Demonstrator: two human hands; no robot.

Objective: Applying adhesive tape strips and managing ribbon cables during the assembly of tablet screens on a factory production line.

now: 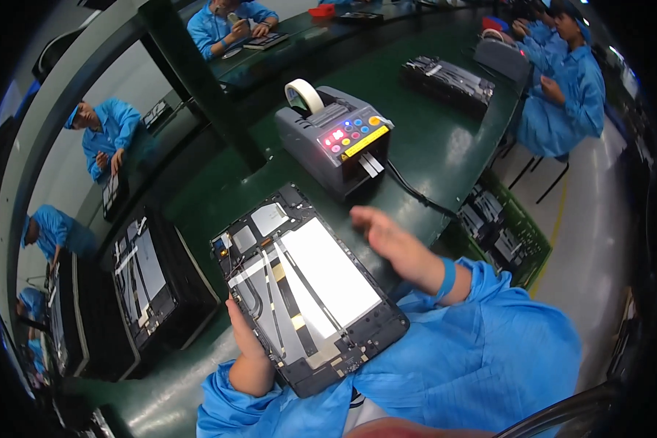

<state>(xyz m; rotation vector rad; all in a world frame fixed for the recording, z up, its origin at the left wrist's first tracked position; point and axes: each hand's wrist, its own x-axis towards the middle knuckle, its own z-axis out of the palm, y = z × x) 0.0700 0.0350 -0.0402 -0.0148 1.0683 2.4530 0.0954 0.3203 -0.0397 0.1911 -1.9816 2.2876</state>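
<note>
An opened tablet lies tilted in front of me, its inside facing up. It shows white and silver plates, dark ribbon cables and a black frame. My left hand grips its left edge, with some fingers hidden behind the frame. Off the tablet's upper right side is my right hand, fingers stretched out and nothing visible in them; a blue band circles that wrist. Just beyond stands a grey tape dispenser with a lit panel and a roll of whitish tape. Short white strips stick out of its front.
Stacked opened tablets sit in black holders at the left. Another stack lies on the green table at the far right. A green crate with parts stands below the right edge. Several people in blue work nearby. A black cable trails from the dispenser.
</note>
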